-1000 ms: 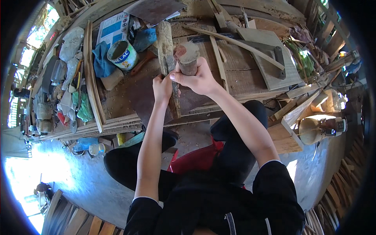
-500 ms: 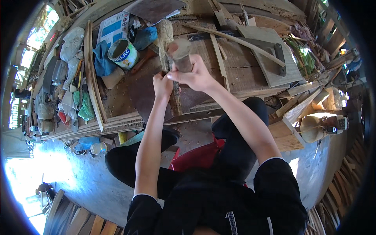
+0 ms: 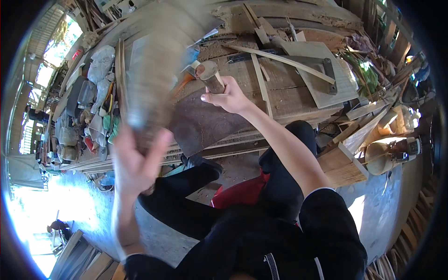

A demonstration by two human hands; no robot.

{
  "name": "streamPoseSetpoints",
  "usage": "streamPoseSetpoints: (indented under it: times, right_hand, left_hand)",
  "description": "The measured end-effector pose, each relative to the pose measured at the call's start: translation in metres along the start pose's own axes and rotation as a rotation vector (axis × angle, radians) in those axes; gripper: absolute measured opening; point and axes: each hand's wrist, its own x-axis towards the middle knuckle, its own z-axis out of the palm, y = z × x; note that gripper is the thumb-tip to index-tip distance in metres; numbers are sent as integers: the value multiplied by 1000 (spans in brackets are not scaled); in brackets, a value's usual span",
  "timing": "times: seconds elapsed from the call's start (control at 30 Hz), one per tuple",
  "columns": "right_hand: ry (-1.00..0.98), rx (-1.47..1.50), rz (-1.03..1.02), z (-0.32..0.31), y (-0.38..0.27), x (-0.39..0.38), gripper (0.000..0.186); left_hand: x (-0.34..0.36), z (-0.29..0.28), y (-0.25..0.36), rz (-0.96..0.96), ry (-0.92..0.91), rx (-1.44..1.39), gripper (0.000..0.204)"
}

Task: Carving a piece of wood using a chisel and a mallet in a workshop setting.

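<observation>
My left hand, blurred by motion, is closed around the lower part of a long piece of wood. That piece is lifted off the workbench, close to the camera, and smeared too much to show its surface. Over the bench, my right hand grips a short round piece of wood with a flat, reddish-marked end facing up; whether it is a mallet or a plain billet I cannot tell. Beneath the right hand lies a dark brown sheet on the bench.
Wooden strips, a pale board and a dark angled tool lie on the right of the bench. A wooden-handled brush is beside the sheet. Plastic bags and bottles crowd the left. A red seat is below me.
My left hand has moved left and toward me, lifting the long wood away from the bench and the right hand. My right hand stays nearly in place with the round piece.
</observation>
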Motion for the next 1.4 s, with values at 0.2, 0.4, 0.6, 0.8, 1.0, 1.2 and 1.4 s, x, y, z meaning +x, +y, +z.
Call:
streamPoseSetpoints:
  times: [0.2, 0.4, 0.6, 0.8, 1.0, 1.2, 1.4]
  right_hand:
    - [25, -68, 24, 1, 0, 4, 14]
    - [-11, 4, -43, -3, 5, 5, 15]
    - [-44, -14, -29, 0, 9, 8, 14]
    - [-49, 50, 1, -16, 4, 15, 14]
    - [55, 267, 70, -25, -2, 33, 16]
    - [90, 226, 104, -20, 5, 46, 17]
    - [245, 166, 247, -16, 11, 61, 18]
  left_hand:
    - [-18, -45, 31, -157, -268, 157, 36]
    - [-9, -30, 34, -241, -36, -20, 33]
    - [8, -29, 8, -230, -291, 311, 33]
    - [13, 23, -83, -60, 227, 169, 38]
    - [21, 107, -153, -239, 58, 758, 47]
    - [28, 139, -184, -211, -78, 739, 65]
    - [25, 145, -204, -300, -97, 704, 105]
